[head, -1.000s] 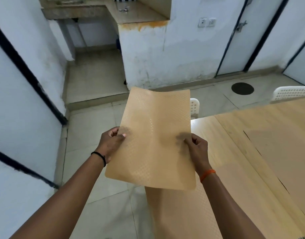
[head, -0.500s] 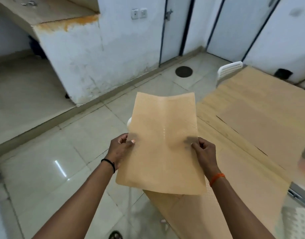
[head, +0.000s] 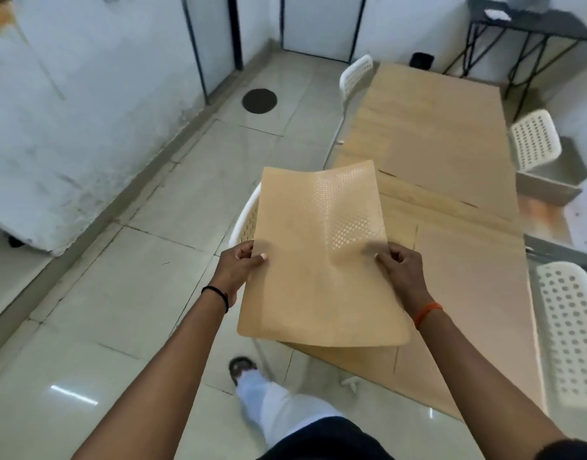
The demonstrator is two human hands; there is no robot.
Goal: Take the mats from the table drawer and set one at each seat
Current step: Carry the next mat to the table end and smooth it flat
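Note:
I hold a tan perforated mat (head: pixel 315 260) in the air by its two long edges. My left hand (head: pixel 239 267) pinches the left edge and my right hand (head: pixel 401 270) pinches the right edge. The mat hangs over the near left corner of the long wooden table (head: pixel 401 207), and it bends slightly in the middle. Other tan mats lie flat on the table: one near (head: pixel 468 287) and one further back (head: pixel 445 151). An open grey drawer (head: pixel 558 214) sticks out from the table's right side.
White perforated chairs stand around the table: one under the held mat (head: pixel 244 220), one at far left (head: pixel 355 74), two on the right (head: pixel 534 141) (head: pixel 571 333). A black side table (head: pixel 524 24) is at the back right. My leg (head: pixel 269 393) steps on the tiled floor.
The view has swung right, bringing the whole table, chairs and open drawer into sight. Both hands keep the same grip on the mat, now over the table's near corner.

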